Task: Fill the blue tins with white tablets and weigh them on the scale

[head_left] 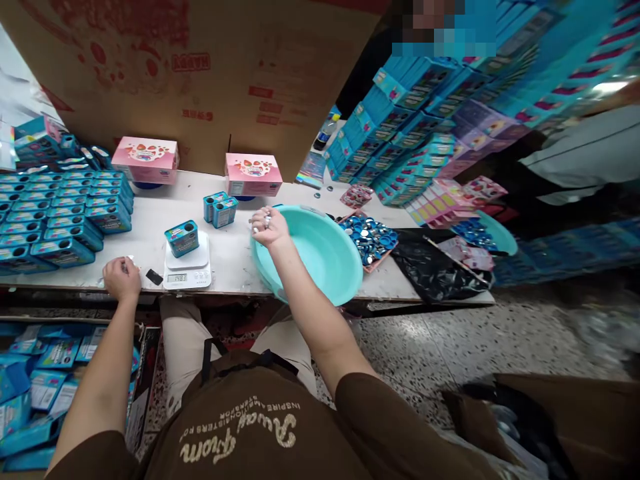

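Observation:
My right hand (270, 228) is closed, palm side up, over the left rim of a turquoise basin (325, 250). Small whitish bits show at its fingers; I cannot make out what they are. My left hand (121, 278) is curled at the table's front edge, left of a small black piece (155, 277); whatever it holds is hidden. Between the hands, a blue box with a round hole (182, 238) stands on a white digital scale (188, 277), whose display seems to read 148.3. Two similar blue boxes (220, 209) stand behind the scale.
Rows of blue boxes (65, 220) fill the table's left. Two pink boxes (253, 175) stand before a large cardboard carton (210, 80). Right of the basin are a tray of blue and silver pieces (370, 237) and a black plastic bag (435, 267). Blue cartons (50, 373) lie below left.

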A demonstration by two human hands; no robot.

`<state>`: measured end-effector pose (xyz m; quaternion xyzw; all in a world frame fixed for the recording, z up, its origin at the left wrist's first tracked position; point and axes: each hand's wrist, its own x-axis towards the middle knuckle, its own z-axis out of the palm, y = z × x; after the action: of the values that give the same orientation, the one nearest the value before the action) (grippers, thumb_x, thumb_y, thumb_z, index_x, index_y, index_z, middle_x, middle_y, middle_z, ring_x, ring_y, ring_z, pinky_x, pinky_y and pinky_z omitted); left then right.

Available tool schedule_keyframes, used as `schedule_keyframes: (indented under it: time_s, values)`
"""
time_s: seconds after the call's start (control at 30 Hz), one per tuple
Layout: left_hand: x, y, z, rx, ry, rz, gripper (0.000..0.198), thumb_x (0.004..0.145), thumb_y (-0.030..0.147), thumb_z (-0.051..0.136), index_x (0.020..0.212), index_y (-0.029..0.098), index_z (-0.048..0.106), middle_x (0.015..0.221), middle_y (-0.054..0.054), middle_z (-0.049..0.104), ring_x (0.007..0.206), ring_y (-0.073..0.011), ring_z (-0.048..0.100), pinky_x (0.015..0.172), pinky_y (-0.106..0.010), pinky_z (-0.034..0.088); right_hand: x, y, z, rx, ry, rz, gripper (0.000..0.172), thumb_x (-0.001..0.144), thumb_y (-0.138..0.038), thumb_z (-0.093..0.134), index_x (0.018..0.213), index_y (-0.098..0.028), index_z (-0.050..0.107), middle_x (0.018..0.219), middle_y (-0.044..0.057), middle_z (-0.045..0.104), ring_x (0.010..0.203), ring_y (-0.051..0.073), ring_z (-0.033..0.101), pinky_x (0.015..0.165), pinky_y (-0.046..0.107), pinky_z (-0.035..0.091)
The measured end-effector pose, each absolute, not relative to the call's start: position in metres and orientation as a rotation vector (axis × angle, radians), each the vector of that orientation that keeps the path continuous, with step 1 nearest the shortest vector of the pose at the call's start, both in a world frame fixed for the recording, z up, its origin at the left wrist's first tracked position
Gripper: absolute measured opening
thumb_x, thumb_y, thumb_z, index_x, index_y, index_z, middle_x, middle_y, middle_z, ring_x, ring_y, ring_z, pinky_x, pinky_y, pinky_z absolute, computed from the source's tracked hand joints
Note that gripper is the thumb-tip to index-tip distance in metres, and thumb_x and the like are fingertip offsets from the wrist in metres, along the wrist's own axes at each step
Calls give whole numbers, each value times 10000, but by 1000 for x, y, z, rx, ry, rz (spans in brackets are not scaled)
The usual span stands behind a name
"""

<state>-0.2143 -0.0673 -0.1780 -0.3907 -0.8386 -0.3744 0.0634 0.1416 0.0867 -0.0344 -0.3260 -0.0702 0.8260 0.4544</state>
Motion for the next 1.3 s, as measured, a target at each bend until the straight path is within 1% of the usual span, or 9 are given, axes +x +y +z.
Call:
schedule_keyframes:
  time_s: [0.13,0.23,0.37,0.6,0.77,0.87,0.97,1.13,1.3]
  values:
    - [-216,-70,-183,-1193,-2521,-1169,164,891,293,471,782,206,556,1013,-160,668,1056,-293,584,1015,-464,411,61,92,-22,-845,-178,2182,336,975,-207,310,654,-233,213,460,-110,233,336,47,179,324,143,118]
    - [-216,-72,-187,-1199,-2515,-1185,174,892,301,472,782,203,563,1029,-167,665,1059,-293,577,1010,-461,411,15,94,-17,-874,-218,2219,344,987,-252,334,654,-227,248,456,-115,242,325,40,170,318,144,78]
    - [-216,-74,-191,-1196,-2504,-1190,205,906,316,461,781,201,576,1032,-169,672,1058,-296,573,985,-445,420,-15,95,-19,-935,-433,2144,356,996,-319,362,659,-214,312,458,-114,288,328,27,198,330,126,88]
    - [-211,-77,-195,-1189,-2502,-1226,194,908,311,476,807,197,596,1033,-163,671,1044,-294,571,964,-437,414,-28,91,-36,-1057,-720,1957,354,985,-330,361,653,-211,342,456,-105,342,338,28,241,338,133,117]
    - [-209,-79,-194,-1191,-2500,-1204,215,922,320,464,809,199,602,1024,-156,686,1033,-293,575,948,-432,412,-32,87,-42,-1073,-785,1838,317,939,-266,405,629,-215,362,465,-91,377,358,39,315,360,151,211]
    - [-209,-79,-194,-1204,-2495,-1194,210,920,314,468,802,201,599,1011,-152,688,1025,-291,577,947,-431,411,-31,86,-44,-1085,-855,1783,300,904,-235,438,610,-214,385,461,-87,382,363,45,333,369,163,246]
    - [-209,-79,-193,-1203,-2492,-1197,202,917,307,474,799,202,600,996,-145,685,1020,-284,577,941,-426,413,-29,85,-47,-1109,-905,1731,282,876,-248,486,606,-213,411,459,-88,383,369,51,350,382,170,298]
    - [-208,-79,-191,-1191,-2515,-1185,202,919,303,476,807,199,607,1011,-143,685,1032,-281,575,946,-419,416,-26,84,-50,-1108,-923,1708,292,882,-300,505,612,-203,454,471,-76,430,410,57,436,472,173,450]
    - [-208,-78,-190,-1187,-2530,-1181,197,920,301,479,802,201,603,1020,-142,683,1046,-281,572,963,-417,411,-27,83,-50,-1123,-926,1693,345,925,-277,442,591,-197,470,467,-66,430,408,58,443,470,174,458]
